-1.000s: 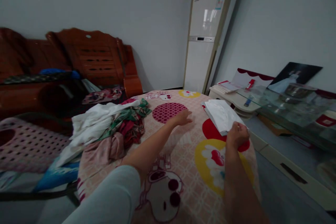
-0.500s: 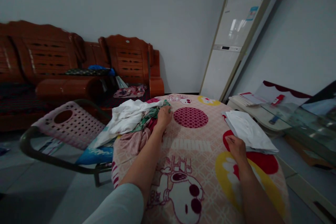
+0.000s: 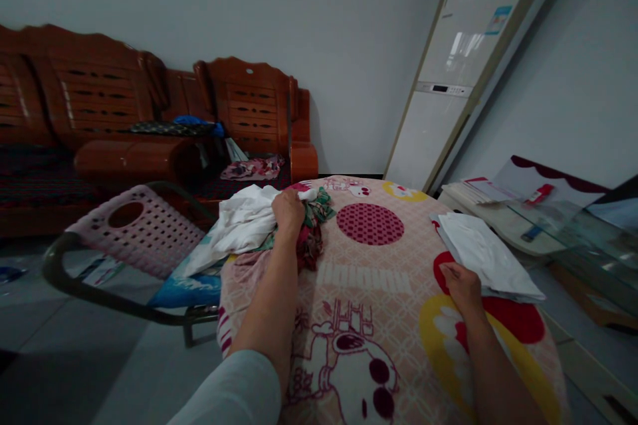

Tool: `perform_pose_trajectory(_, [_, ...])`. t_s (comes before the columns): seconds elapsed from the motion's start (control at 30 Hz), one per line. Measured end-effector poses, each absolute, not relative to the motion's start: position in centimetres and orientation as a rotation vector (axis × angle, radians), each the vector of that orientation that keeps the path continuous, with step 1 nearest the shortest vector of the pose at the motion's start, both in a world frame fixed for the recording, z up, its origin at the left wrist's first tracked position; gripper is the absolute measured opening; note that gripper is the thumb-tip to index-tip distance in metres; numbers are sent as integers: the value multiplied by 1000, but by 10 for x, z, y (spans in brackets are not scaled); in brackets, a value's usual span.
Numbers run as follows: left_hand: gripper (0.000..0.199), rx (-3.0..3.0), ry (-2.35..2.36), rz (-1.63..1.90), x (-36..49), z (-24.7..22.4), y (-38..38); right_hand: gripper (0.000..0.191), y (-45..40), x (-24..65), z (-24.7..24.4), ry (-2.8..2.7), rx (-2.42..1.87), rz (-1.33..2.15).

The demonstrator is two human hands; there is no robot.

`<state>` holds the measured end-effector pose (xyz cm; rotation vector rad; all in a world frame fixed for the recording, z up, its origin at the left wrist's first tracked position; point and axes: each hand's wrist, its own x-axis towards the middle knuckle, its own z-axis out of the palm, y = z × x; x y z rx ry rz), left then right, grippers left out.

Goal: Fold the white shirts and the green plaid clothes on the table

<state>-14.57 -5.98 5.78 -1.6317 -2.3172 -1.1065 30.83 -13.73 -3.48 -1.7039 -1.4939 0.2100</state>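
Note:
A heap of clothes lies at the left edge of the round table (image 3: 369, 279), which has a patterned cloth. In it are a white garment (image 3: 244, 216), a green patterned one (image 3: 319, 206), a dark red one (image 3: 310, 246) and a pink one (image 3: 246, 269). My left hand (image 3: 289, 210) is closed on the white garment at the top of the heap. On the right, my right hand (image 3: 461, 282) has its fingers pressed together just beside a folded white garment (image 3: 486, 252); whether they hold anything is too small to make out.
A pink woven chair (image 3: 144, 232) with a blue cushion (image 3: 192, 285) stands left of the table. Wooden sofas (image 3: 249, 106) line the wall behind. At the right are a tall white air conditioner (image 3: 438, 93) and a glass shelf (image 3: 563, 226).
My left hand has moved left, from the green garment onto the white one. More of the green and dark red cloth shows. My right hand stays near the folded garment.

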Motion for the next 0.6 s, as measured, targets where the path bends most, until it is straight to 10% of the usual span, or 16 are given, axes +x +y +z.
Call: perform_pose_trajectory(0.6, [25,-1466,-2372,-1161,-163,43,-62,43,-142,303,-28,-1432,-1703,329])
